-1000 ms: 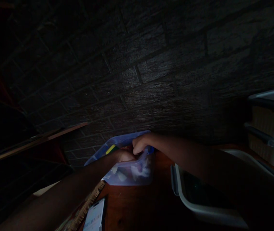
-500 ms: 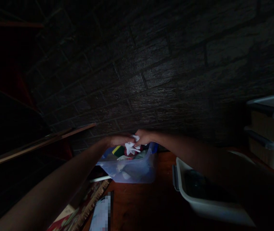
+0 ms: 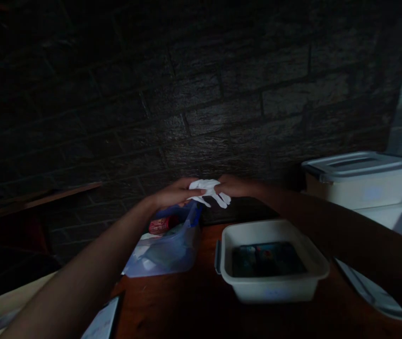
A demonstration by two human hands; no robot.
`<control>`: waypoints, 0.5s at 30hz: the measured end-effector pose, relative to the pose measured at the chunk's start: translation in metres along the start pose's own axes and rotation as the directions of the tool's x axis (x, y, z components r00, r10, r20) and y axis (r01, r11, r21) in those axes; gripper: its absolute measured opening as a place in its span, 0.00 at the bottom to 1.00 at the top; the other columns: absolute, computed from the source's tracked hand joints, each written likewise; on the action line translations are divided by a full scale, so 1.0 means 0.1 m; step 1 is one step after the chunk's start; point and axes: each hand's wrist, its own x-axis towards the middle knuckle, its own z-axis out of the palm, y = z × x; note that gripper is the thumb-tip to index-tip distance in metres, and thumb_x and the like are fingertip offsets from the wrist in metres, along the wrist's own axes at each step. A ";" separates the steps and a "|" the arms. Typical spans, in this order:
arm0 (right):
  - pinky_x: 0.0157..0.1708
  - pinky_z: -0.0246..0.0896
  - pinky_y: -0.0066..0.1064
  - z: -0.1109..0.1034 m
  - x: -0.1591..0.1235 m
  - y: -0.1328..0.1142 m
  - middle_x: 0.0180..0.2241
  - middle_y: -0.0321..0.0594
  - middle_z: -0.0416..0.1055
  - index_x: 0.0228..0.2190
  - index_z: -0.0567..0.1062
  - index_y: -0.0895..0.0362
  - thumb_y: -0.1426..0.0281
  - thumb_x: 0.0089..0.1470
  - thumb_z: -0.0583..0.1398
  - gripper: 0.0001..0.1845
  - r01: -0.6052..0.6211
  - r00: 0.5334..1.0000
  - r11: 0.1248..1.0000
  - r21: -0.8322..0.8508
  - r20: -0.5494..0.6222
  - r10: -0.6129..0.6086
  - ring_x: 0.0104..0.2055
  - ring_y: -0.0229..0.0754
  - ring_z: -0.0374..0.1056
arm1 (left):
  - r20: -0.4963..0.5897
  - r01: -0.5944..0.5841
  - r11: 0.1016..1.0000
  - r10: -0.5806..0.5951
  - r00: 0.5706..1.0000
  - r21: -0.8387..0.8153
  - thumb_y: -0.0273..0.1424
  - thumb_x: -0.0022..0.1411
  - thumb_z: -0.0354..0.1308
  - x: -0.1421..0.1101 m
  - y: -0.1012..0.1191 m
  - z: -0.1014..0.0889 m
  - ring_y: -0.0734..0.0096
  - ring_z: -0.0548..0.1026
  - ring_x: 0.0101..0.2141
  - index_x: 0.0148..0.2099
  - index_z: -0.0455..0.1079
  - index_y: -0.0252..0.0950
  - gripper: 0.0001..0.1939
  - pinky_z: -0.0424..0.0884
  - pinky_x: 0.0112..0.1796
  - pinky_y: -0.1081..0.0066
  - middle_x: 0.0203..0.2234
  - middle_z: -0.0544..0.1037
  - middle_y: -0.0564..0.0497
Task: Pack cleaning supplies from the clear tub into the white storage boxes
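Between my two hands hangs a white glove [image 3: 207,185], its fingers dangling toward the right. My left hand [image 3: 176,193] pinches it from the left, the thumb lying across the fabric. At its other side my right hand [image 3: 234,185] grips it, fingers closed. Below my left hand stands a translucent bluish plastic bin [image 3: 172,261]; a red cylindrical thing with printing [image 3: 159,225] and some pale items lie in it. Lower right of the glove is a cream plastic box [image 3: 275,282] with a dark, hard-to-make-out thing [image 3: 268,258] inside.
Lidded cream boxes [image 3: 359,181] are stacked at the right, and a grey lid [image 3: 373,292] lies on the brown wooden table [image 3: 201,310]. A phone-like screen [image 3: 102,320] is at the lower left. Behind rises a dark brick wall [image 3: 204,117], with a wooden shelf edge [image 3: 45,200] on the left.
Both hands have lifted the glove out of the translucent bin and up to the right, and it has spread so its fingers show. My view has swung right, bringing the cream box fully in sight.
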 end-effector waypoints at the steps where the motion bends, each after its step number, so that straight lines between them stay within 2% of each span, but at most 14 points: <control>1: 0.26 0.61 0.28 -0.08 -0.17 0.10 0.27 0.41 0.79 0.28 0.79 0.61 0.70 0.56 0.58 0.11 -0.024 1.000 0.999 0.027 -0.001 0.024 0.28 0.41 0.72 | 0.015 -0.044 0.998 0.044 0.999 -0.044 0.44 0.58 0.70 0.04 0.04 0.16 0.72 0.70 0.26 0.52 0.79 0.36 0.24 0.60 0.23 0.77 0.31 0.79 0.50; 3: 0.26 0.62 0.27 -0.22 -0.53 0.30 0.25 0.41 0.78 0.27 0.80 0.61 0.69 0.54 0.57 0.13 -0.068 0.997 0.994 0.084 0.035 0.066 0.26 0.40 0.71 | 0.032 -0.134 0.977 0.141 0.989 -0.167 0.42 0.58 0.70 0.11 0.08 0.50 0.67 0.75 0.34 0.53 0.78 0.36 0.24 0.66 0.30 0.76 0.40 0.82 0.48; 5: 0.28 0.64 0.28 -0.31 -0.89 0.50 0.25 0.41 0.79 0.27 0.80 0.61 0.68 0.53 0.56 0.14 -0.112 0.992 0.985 0.135 0.078 0.103 0.26 0.41 0.71 | 0.030 -0.184 0.940 0.201 0.979 -0.286 0.41 0.59 0.70 0.16 0.07 0.85 0.64 0.78 0.39 0.54 0.78 0.36 0.24 0.70 0.36 0.74 0.45 0.82 0.47; 7: 0.29 0.64 0.29 -0.34 -1.19 0.68 0.29 0.42 0.80 0.30 0.81 0.61 0.68 0.53 0.57 0.13 -0.155 0.985 0.975 0.162 0.097 0.141 0.28 0.41 0.72 | 0.006 -0.186 0.897 0.206 0.979 -0.400 0.41 0.61 0.69 0.20 0.02 1.18 0.63 0.79 0.40 0.54 0.78 0.37 0.22 0.71 0.40 0.72 0.45 0.83 0.47; 9: 0.29 0.63 0.29 -0.32 -1.40 0.82 0.33 0.41 0.80 0.34 0.81 0.60 0.66 0.53 0.61 0.12 -0.183 0.979 0.970 0.163 0.116 0.165 0.32 0.42 0.72 | -0.065 -0.159 0.863 0.146 0.987 -0.479 0.43 0.62 0.67 0.22 -0.03 1.45 0.62 0.80 0.38 0.54 0.78 0.38 0.21 0.72 0.38 0.71 0.43 0.84 0.47; 12: 0.34 0.65 0.28 -0.18 -1.50 0.92 0.40 0.39 0.79 0.42 0.79 0.56 0.58 0.52 0.68 0.19 -0.123 0.983 0.969 0.213 0.160 0.089 0.40 0.43 0.72 | -0.206 -0.178 0.867 0.089 0.974 -0.466 0.43 0.62 0.68 0.26 -0.05 1.70 0.62 0.80 0.36 0.49 0.79 0.37 0.19 0.72 0.35 0.71 0.38 0.84 0.48; 15: 0.34 0.62 0.27 0.00 -1.41 0.92 0.38 0.36 0.74 0.47 0.74 0.56 0.54 0.56 0.67 0.24 0.074 0.995 0.901 0.427 0.030 -0.096 0.38 0.39 0.69 | -0.226 -0.255 0.886 0.177 0.958 -0.386 0.40 0.61 0.69 0.29 0.01 1.78 0.63 0.79 0.36 0.45 0.80 0.34 0.15 0.72 0.36 0.71 0.36 0.83 0.48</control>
